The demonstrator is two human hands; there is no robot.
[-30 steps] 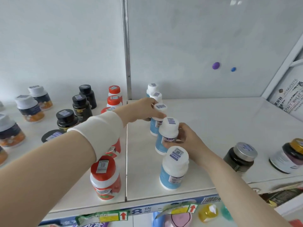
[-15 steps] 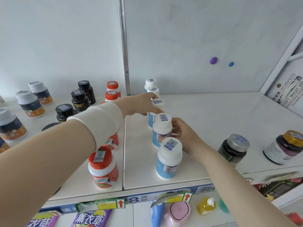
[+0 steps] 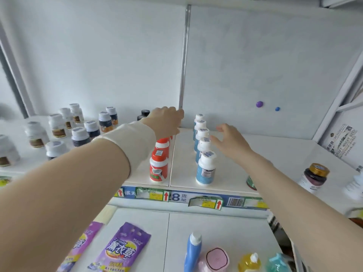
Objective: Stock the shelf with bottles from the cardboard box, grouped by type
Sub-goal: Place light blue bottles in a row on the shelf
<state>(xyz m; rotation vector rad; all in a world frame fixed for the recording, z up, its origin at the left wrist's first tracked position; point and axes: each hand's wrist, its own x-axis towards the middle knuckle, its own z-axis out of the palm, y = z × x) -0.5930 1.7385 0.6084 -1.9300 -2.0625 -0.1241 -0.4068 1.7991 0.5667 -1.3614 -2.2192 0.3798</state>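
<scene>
Just left of the right hand's spread fingertips runs a file of five blue-and-white bottles, upright on the shelf from its front lip back to the rear wall. That hand is open and holds nothing. Its palm faces the row, and its fingertips are level with the white caps of the third and fourth bottles; whether they touch a cap I cannot tell. Across the gap to the left, the left hand reaches to the back of a parallel file of red-capped bottles, knuckles up and fingers bent downward over the rearmost ones. What lies under them is hidden, so I cannot tell if they grip a bottle. A white cuff wraps that wrist. Just behind the left knuckles peek black bottles; farther left of those fingers stand dark bottles with white caps, blurred. Well to the right of the right hand's fingers sits a dark jar with a gold lid. Below both hands, under the shelf's price strip, a lower shelf carries purple pouches, a blue bottle and a yellow bottle.
</scene>
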